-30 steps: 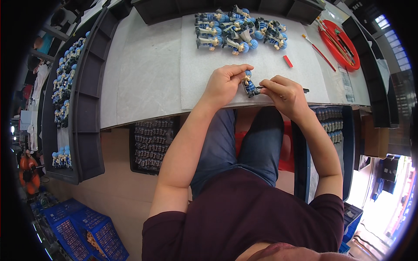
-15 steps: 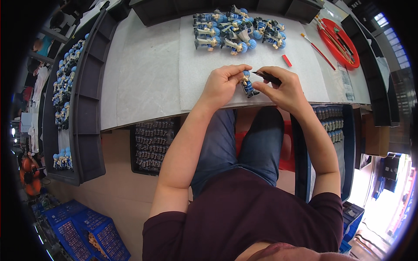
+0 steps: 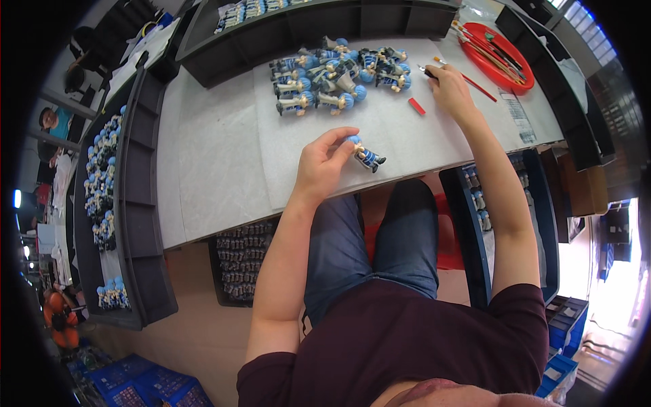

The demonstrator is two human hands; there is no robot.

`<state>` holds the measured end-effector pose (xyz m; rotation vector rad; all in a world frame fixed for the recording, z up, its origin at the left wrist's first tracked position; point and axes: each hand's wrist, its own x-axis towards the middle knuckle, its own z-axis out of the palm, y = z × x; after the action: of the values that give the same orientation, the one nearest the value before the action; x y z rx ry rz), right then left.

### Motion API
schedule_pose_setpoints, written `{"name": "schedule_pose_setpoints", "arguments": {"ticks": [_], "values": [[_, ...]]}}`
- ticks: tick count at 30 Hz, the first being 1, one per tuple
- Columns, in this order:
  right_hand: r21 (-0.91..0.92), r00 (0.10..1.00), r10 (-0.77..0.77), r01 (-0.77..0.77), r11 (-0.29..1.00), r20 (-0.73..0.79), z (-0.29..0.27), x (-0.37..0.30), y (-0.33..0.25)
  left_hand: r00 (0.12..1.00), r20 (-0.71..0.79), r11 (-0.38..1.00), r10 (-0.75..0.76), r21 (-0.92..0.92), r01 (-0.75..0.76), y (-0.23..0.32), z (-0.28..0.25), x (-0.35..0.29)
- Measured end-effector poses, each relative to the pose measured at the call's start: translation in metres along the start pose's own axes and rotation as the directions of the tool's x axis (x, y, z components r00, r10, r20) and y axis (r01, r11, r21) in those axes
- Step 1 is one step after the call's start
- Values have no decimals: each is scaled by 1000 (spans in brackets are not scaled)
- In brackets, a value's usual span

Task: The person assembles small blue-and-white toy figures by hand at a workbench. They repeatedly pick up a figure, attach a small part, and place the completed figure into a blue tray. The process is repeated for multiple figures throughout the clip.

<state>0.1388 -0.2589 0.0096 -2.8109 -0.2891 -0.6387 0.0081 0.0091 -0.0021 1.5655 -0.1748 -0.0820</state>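
Observation:
My left hand (image 3: 323,163) pinches a small figurine (image 3: 368,158) by its light-blue head, above the white sheet near the table's front edge. The figurine's blue-and-white body and dark boots stick out to the right, past my fingers. Farther right and back, my right hand (image 3: 449,93) is closed on a short dark-handled tool (image 3: 429,72) with a pale pointed tip; most of its handle is hidden. Right beside these fingers lies a red-handled paintbrush (image 3: 479,88). Several similar figurines (image 3: 332,78) lie in a pile at the back of the white sheet (image 3: 285,149).
A small red block (image 3: 416,106) sits right of the pile. Brushes rest in a red oval tray (image 3: 525,87) at the back right. Dark crates of figurines stand at the left (image 3: 132,203), the back (image 3: 319,26) and below the table on the right (image 3: 553,261).
My right hand has moved away from the figurine, to the back right, with the dark-handled tool. My left hand still holds the figurine, now tilted more sideways. The view has shifted.

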Motion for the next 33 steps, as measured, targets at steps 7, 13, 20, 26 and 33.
{"name": "schedule_pose_setpoints", "arguments": {"ticks": [7, 13, 20, 26, 33], "values": [[419, 985, -1, -73, 905, 174, -30, -31, -46, 1000, -24, 995, 0, -100, -2, 1, -4, -5], [883, 882, 106, -467, 55, 460, -35, -48, -34, 999, -31, 999, 43, -8, -43, -1, 1, -4], [584, 846, -114, -451, -675, 521, -44, -77, -47, 994, 38, 975, 107, 192, -112, -7, -1, -4], [771, 867, -37, -461, -439, 497, -44, -90, -67, 964, -9, 922, 264, 297, -250, 1, 4, -7], [911, 911, -2, -412, 1, 412, -45, -92, -99, 978, 17, 945, 210, 255, -208, -2, 1, -8]]}}
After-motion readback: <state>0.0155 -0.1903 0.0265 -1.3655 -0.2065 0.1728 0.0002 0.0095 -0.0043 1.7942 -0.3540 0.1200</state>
